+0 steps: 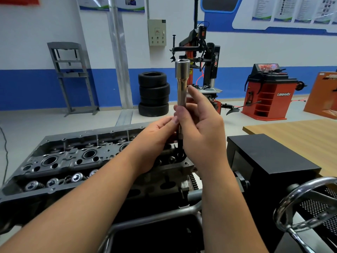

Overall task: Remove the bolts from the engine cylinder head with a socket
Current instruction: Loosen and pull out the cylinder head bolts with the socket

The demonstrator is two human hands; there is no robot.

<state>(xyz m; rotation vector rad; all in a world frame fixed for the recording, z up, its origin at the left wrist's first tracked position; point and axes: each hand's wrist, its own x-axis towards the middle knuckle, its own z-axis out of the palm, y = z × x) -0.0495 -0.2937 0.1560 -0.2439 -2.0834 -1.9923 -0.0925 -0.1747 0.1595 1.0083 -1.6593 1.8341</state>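
My right hand [198, 128] grips the upright socket [181, 83] by its lower shaft, my left hand [156, 136] pinching just below, over the cylinder head [60, 161]; if either loosens, the dark bolt [180, 145] hanging beneath could drop back in.

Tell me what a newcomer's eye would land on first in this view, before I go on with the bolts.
First the long silver socket, held upright at centre frame with its open end up, gripped by the right hand while the left hand pinches its lower end. Just beneath lies the grey cylinder head, stretching to the lower left. Behind, a stack of black tyres and a red tyre machine stand against the blue-and-white wall.
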